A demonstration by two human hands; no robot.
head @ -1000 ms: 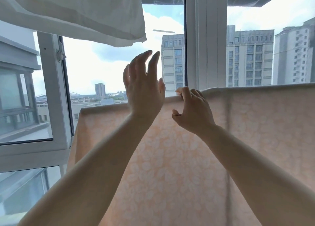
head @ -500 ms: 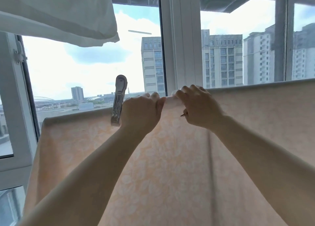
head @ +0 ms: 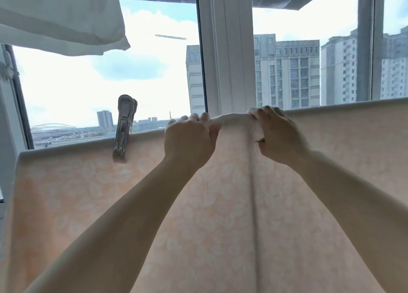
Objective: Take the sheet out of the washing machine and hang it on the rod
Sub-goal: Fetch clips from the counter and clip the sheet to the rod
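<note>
A pale peach sheet (head: 92, 195) with a faint flower print hangs over a horizontal rod, which it covers along its top fold. My left hand (head: 189, 140) and my right hand (head: 280, 135) both grip that top fold, a short gap apart, bunching the cloth between them. A vertical seam runs down the sheet below my right hand. A metal clothes clip (head: 124, 128) stands clamped on the fold, left of my left hand.
White laundry (head: 59, 16) hangs overhead at the upper left. Right behind the sheet is a window with a thick white frame post (head: 227, 49) and tall buildings outside. An open window sash edge (head: 8, 98) is at the far left.
One second ago my left hand was raised with its fingers spread. It then came down onto the sheet's top fold. The clip came into view on the fold, and the view swung right.
</note>
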